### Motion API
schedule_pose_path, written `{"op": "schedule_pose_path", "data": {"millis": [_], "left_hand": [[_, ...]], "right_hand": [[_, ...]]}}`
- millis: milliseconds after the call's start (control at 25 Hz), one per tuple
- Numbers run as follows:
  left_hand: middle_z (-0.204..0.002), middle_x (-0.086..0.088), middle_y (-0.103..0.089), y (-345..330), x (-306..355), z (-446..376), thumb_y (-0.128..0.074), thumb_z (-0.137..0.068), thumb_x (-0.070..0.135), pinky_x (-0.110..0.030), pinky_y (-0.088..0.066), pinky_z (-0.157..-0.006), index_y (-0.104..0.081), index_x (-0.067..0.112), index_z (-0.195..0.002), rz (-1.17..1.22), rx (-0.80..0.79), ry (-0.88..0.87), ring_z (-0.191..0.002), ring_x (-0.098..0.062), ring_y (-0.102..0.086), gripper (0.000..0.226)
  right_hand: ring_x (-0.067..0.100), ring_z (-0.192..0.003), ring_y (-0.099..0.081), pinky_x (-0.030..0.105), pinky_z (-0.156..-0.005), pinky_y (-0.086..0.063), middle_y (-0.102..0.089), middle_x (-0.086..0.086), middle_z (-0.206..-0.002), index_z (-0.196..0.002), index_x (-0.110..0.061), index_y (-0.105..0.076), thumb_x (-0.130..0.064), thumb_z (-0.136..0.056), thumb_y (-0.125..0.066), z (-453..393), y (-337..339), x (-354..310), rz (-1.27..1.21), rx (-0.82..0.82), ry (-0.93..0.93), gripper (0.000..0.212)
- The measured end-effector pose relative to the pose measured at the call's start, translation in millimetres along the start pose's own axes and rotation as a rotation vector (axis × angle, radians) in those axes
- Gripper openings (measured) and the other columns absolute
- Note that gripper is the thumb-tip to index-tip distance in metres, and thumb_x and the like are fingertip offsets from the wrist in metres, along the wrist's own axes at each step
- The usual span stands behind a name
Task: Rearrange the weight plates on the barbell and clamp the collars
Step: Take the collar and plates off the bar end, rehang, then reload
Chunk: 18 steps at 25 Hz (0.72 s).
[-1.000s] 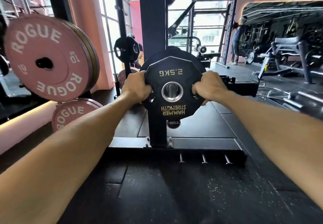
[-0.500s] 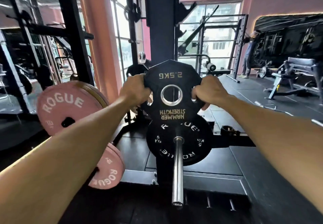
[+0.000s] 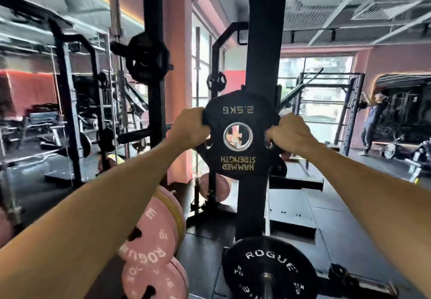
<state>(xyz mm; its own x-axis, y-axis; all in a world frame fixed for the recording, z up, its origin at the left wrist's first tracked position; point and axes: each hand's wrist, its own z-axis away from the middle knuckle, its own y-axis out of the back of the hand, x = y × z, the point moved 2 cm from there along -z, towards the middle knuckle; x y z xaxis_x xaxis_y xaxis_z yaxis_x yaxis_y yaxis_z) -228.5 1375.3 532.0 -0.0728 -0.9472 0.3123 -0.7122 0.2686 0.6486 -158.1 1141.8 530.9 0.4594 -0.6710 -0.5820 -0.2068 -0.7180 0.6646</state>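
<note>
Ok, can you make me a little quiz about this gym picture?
1. True or false: both hands hold the small black plate.
2. What weight is printed on it?
3. Which plate sits on the bar below? A pink B black C green

Key
1. True: left hand and right hand grip its edges.
2. 2.5KG.
3. B, the black Rogue plate; the pink plates are off to the left.

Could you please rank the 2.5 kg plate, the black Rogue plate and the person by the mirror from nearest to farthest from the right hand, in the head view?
1. 2.5 kg plate: gripped by the right hand.
2. Black Rogue plate: below, on the barbell.
3. Person: far right, across the room.
</note>
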Motion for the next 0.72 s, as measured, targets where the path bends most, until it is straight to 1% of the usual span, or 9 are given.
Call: {"op": "schedule_pose_path", "data": {"millis": [120, 200, 240, 320, 400, 440, 520, 640, 720], "left_hand": [[-0.085, -0.016, -0.069, 47.6, -37.3, -5.4, -0.056, -0.080, 0.014, -0.031, -0.040, -0.064, -0.054, 0.016, -0.078, -0.055, 0.031, -0.013, -0.079, -0.038, -0.062, 0.003], [-0.082, -0.011, -0.065, 75.7, -64.8, -2.1, -0.056, -0.081, 0.018, -0.032, -0.040, -0.065, -0.054, 0.018, -0.081, -0.081, 0.039, -0.005, -0.082, -0.037, -0.063, 0.001], [-0.079, -0.007, -0.062, 93.2, -82.0, 0.6, -0.055, -0.080, 0.019, -0.033, -0.040, -0.065, -0.055, 0.019, -0.081, -0.083, 0.043, -0.008, -0.080, -0.036, -0.061, 0.001], [-0.071, -0.004, -0.056, 126.9, -119.8, 4.8, -0.056, -0.079, 0.018, -0.032, -0.040, -0.062, -0.054, 0.017, -0.076, -0.089, 0.053, -0.012, -0.071, -0.032, -0.057, 0.004], [-0.058, 0.004, -0.047, 156.3, -155.2, 6.0, -0.058, -0.078, 0.015, -0.028, -0.036, -0.056, -0.044, 0.018, -0.062, -0.084, 0.078, -0.016, -0.055, -0.022, -0.047, 0.021], [-0.055, 0.006, -0.043, 168.7, -171.0, 4.3, -0.058, -0.078, 0.013, -0.027, -0.032, -0.052, -0.039, 0.021, -0.058, -0.079, 0.084, -0.030, -0.051, -0.017, -0.041, 0.028], [-0.055, 0.006, -0.042, 184.8, -198.6, -0.3, -0.058, -0.079, 0.013, -0.028, -0.028, -0.050, -0.038, 0.023, -0.057, -0.079, 0.050, -0.058, -0.050, -0.013, -0.038, 0.031], [-0.057, 0.002, -0.046, 202.7, -245.8, -14.6, -0.056, -0.078, 0.020, -0.028, -0.028, -0.049, -0.039, 0.021, -0.059, -0.079, 0.034, -0.058, -0.052, -0.019, -0.044, 0.025], [-0.059, -0.001, -0.048, 207.1, -270.4, -27.0, -0.058, -0.080, 0.016, -0.030, -0.030, -0.053, -0.040, 0.021, -0.060, -0.089, 0.039, -0.069, -0.059, -0.027, -0.048, 0.027]], "right_hand": [[0.028, -0.031, -0.059, 0.017, -0.027, -0.033, -0.064, 0.014, -0.048, -0.060, 0.001, -0.064, -0.018, -0.062, -0.069, -3.3, -16.0, -58.9, 0.009, -0.017, 0.047, 0.019], [0.023, -0.028, -0.056, 0.017, -0.027, -0.030, -0.058, 0.010, -0.039, -0.055, 0.000, -0.062, -0.018, -0.063, -0.070, 2.0, -31.1, -93.2, 0.023, 0.015, 0.084, 0.021], [0.019, -0.025, -0.052, 0.017, -0.027, -0.029, -0.054, 0.006, -0.036, -0.052, -0.001, -0.060, -0.017, -0.063, -0.070, 6.9, -42.0, -114.1, 0.021, 0.030, 0.096, 0.022], [0.015, -0.024, -0.047, 0.017, -0.031, -0.030, -0.050, 0.002, -0.037, -0.052, -0.003, -0.057, -0.018, -0.062, -0.072, 16.4, -65.3, -157.3, 0.020, 0.037, 0.104, 0.024], [0.019, -0.030, -0.046, 0.021, -0.038, -0.035, -0.050, 0.004, -0.041, -0.053, 0.000, -0.056, -0.017, -0.062, -0.073, 22.3, -85.8, -195.6, 0.004, 0.032, 0.094, 0.025], [0.021, -0.032, -0.046, 0.023, -0.040, -0.036, -0.049, 0.005, -0.042, -0.053, 0.000, -0.055, -0.015, -0.062, -0.072, 22.4, -95.0, -213.1, 0.006, 0.029, 0.094, 0.024], [0.022, -0.031, -0.043, 0.021, -0.038, -0.033, -0.046, 0.005, -0.041, -0.050, -0.002, -0.053, -0.013, -0.061, -0.070, 21.0, -110.1, -242.0, 0.025, 0.019, 0.105, 0.024], [0.018, -0.024, -0.041, 0.015, -0.029, -0.028, -0.047, 0.008, -0.041, -0.048, -0.003, -0.050, -0.010, -0.063, -0.068, 8.6, -138.2, -280.4, 0.031, 0.010, 0.115, 0.024], [0.018, -0.025, -0.040, 0.016, -0.029, -0.028, -0.048, 0.010, -0.041, -0.049, -0.003, -0.051, -0.008, -0.063, -0.066, -2.6, -156.8, -294.7, 0.034, 0.007, 0.122, 0.022]]}}
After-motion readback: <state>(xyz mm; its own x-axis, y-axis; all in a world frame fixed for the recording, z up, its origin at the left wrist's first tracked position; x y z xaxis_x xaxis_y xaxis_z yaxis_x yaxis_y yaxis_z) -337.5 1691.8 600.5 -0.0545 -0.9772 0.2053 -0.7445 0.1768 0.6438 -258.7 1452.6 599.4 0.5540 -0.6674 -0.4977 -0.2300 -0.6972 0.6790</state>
